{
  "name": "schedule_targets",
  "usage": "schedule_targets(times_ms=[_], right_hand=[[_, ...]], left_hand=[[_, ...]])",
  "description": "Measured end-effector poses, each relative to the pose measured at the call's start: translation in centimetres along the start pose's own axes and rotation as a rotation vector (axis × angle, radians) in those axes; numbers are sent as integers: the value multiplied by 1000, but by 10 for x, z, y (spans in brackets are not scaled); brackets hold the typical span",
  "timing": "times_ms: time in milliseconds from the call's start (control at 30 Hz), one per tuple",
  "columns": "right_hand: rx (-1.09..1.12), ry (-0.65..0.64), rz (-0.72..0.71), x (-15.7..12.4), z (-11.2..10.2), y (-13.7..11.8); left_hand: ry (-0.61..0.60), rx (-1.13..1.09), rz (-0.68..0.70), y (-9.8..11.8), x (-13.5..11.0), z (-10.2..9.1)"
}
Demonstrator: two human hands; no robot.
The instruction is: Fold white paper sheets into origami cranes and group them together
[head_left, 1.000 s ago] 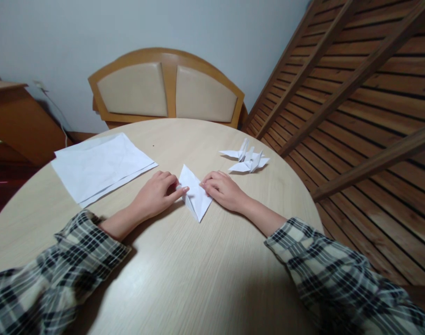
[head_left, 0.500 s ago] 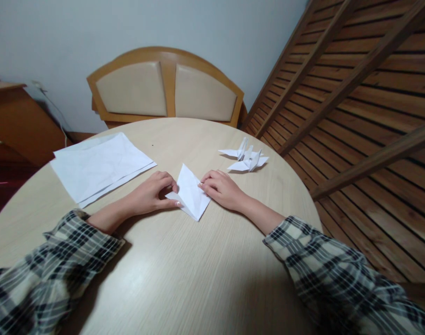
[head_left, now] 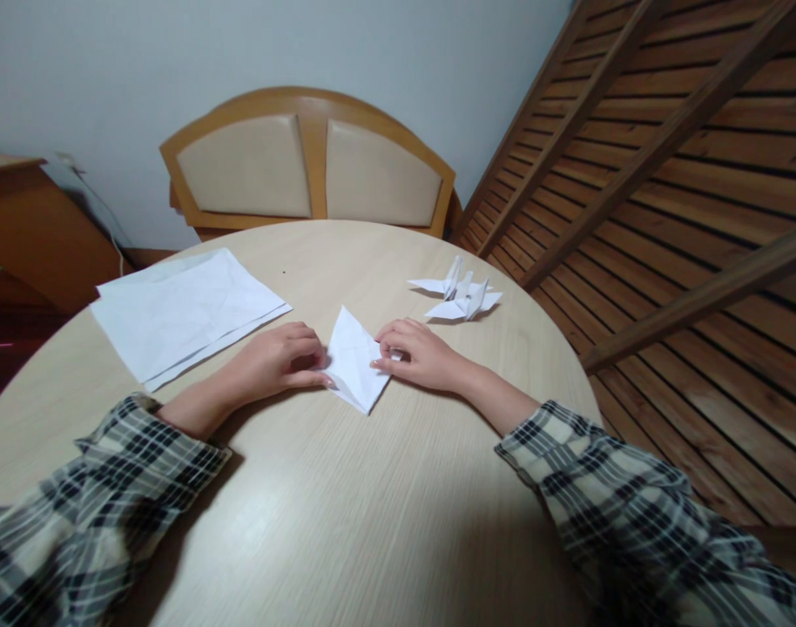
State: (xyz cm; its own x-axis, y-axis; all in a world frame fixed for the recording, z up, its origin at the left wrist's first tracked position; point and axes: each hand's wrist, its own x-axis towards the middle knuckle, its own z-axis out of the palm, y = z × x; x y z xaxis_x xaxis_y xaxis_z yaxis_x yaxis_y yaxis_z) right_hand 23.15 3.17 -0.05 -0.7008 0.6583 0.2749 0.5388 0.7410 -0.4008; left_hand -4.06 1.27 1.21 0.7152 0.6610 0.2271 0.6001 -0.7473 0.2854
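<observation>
A folded piece of white paper (head_left: 354, 357), diamond-shaped with crease lines, lies on the table between my hands. At its left corner, my left hand (head_left: 281, 357) has thumb and fingers curled round the edge, the thumb on the lower left side. My right hand (head_left: 419, 353) pinches the right corner, its thumb and forefinger nearly meeting at the edge. The parts of the paper under the fingers are hidden. Beyond my right hand stand folded white paper cranes (head_left: 464, 300) with spread wings, close together.
Several white paper sheets (head_left: 189, 305) lie in a loose stack at the left of the round wooden table (head_left: 346, 514). A padded headboard-like chair back (head_left: 316, 161) rises behind the far edge. Slatted wooden panelling (head_left: 665, 218) slants along the right.
My left fingers have closed in on the left corner, which no longer sticks out to the left. The right thumb has shifted lower along the right edge, and the right flap is lifted a little.
</observation>
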Motion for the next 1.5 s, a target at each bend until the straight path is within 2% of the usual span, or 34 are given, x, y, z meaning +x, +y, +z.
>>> schedule_targets(times_ms=[233,367,733,967,1100,1267,1500], right_hand=[[72,-92,19,-4,-13,3],[76,-110,9,-4,-15,3],[86,-119,-68,-6,-15,1],[98,-115,-78,-7,-15,0],[84,-77,-71,-6,-10,-1],[39,29,-38,-2,3,-1],[3,59,-49,-1,8,2]], left_hand=[[44,134,51,3,-2,-2],[16,197,64,3,-3,-2],[-31,262,100,14,2,1],[-9,290,94,13,1,1],[39,309,79,11,0,1],[87,235,22,9,-1,5],[59,172,45,7,0,6]])
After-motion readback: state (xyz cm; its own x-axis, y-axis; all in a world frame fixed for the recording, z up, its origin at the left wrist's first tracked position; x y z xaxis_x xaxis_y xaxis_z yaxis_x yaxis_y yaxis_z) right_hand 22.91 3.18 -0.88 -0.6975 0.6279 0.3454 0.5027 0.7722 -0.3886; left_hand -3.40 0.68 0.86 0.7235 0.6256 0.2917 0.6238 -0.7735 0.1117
